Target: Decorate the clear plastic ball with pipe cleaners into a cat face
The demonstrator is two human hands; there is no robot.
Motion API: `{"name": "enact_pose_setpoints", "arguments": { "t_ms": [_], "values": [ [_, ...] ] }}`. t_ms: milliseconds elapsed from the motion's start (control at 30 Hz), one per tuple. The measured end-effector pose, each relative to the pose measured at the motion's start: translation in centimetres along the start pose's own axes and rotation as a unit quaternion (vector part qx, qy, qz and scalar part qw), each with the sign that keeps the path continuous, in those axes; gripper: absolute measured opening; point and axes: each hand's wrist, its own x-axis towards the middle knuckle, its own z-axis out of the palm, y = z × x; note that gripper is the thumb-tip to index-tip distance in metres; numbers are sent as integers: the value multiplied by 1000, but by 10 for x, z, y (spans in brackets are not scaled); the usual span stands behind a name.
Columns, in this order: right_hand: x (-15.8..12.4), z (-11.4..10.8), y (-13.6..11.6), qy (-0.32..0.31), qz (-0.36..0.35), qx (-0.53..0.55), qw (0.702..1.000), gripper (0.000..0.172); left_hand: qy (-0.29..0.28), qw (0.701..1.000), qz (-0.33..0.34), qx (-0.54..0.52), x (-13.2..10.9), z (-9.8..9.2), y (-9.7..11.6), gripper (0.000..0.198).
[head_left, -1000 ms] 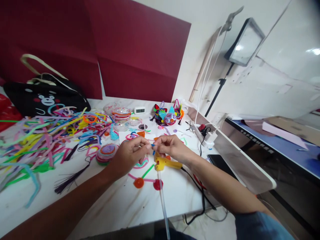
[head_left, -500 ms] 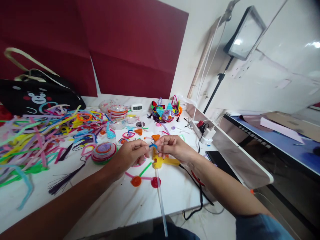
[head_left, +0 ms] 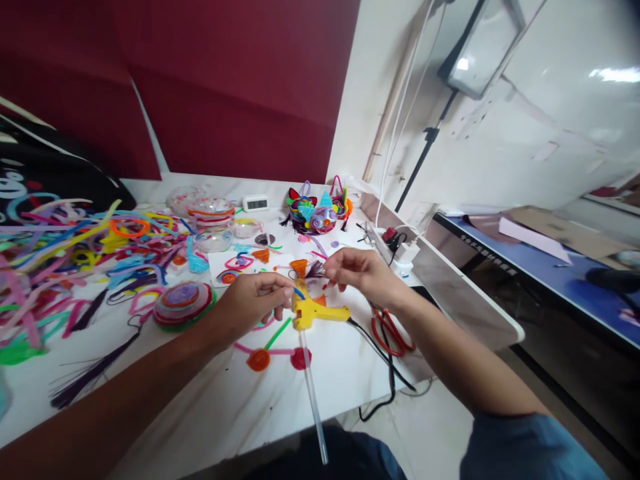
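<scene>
My left hand (head_left: 264,299) pinches a short blue pipe cleaner (head_left: 299,293) between thumb and fingertips. My right hand (head_left: 361,275) is apart from it, fingers curled and pinched together; what they hold, if anything, I cannot make out. Below and between the hands a yellow hot glue gun (head_left: 320,312) lies on the table, a long clear glue stick (head_left: 314,400) sticking out of its back end. In front of it lies a pink pipe cleaner piece with an orange coil (head_left: 259,360) and a red coil (head_left: 301,359). A dark tassel (head_left: 315,269) shows near my right fingertips.
Loose pipe cleaners (head_left: 50,267) pile up on the left, beside a striped coiled disc (head_left: 183,303). Decorated pieces (head_left: 320,210) and a small digital clock (head_left: 255,203) stand at the back. Right are red-handled scissors (head_left: 393,333), a power strip (head_left: 395,250) and cables.
My right hand has let go of the blue pipe cleaner and drawn away to the right. My left hand keeps holding it. The view has shifted slightly right.
</scene>
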Motion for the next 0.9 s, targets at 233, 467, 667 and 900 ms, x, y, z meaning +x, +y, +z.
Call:
{"name": "enact_pose_setpoints", "arguments": {
  "t_ms": [233, 467, 667, 900],
  "values": [
    [-42, -46, 10, 3, 56, -380, 923, 17, -16, 1000, 3, -9, 17, 0, 0, 27],
    [-86, -36, 19, -11, 205, -611, 765, 12, -22, 1000, 7, 19, 22, -1, -7, 27],
    [-100, -32, 33, -15, 222, -637, 738, 17, 41, 996, 35, 70, 28, 0, -9, 23],
    [-111, -41, 35, 103, 194, -488, 845, 17, 25, 999, 24, 41, 34, 3, -8, 21]
  ]
}}
